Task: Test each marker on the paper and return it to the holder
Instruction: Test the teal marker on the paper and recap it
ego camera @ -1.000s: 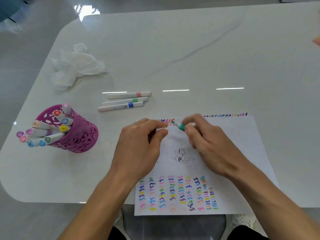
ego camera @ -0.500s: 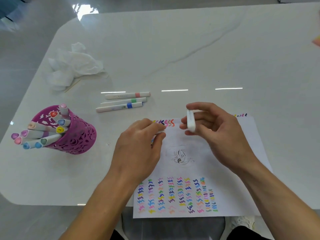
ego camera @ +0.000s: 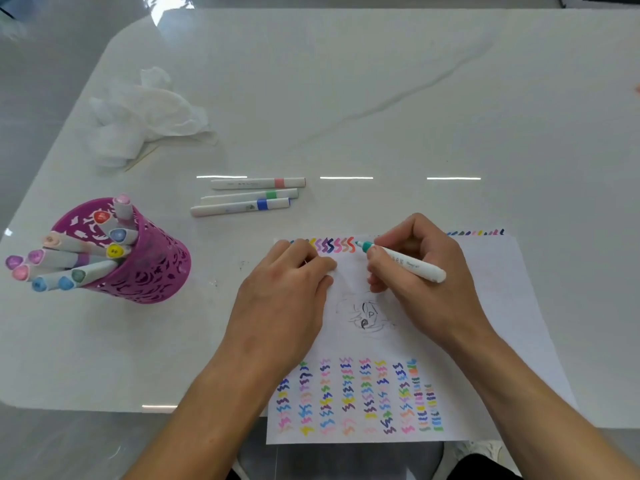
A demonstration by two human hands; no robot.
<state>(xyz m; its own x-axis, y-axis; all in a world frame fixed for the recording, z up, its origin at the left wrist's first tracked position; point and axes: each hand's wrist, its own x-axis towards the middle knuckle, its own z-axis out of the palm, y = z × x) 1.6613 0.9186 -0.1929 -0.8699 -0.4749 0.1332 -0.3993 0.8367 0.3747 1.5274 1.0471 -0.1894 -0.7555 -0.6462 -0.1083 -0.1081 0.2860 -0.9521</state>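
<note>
Near the worktop's [ego camera: 381,98] near edge, on the far edge of the paper [ego camera: 491,306], the white marker [ego camera: 405,264] slants in the right hand [ego camera: 426,275], whose thumb and curled fingers pinch the barrel. Its teal tip sits just right of a zigzag row [ego camera: 332,244], and contact with the sheet is hard to make out. The left hand [ego camera: 287,303] rests knuckles-up on the paper's left part with fingers tucked under, so whether it holds anything cannot be told. The purple holder [ego camera: 152,271], with its markers leaning left, stands near the left edge; three capped markers [ego camera: 249,197] lie beyond the paper, and a crumpled tissue [ego camera: 145,116] lies toward the far left corner.
</note>
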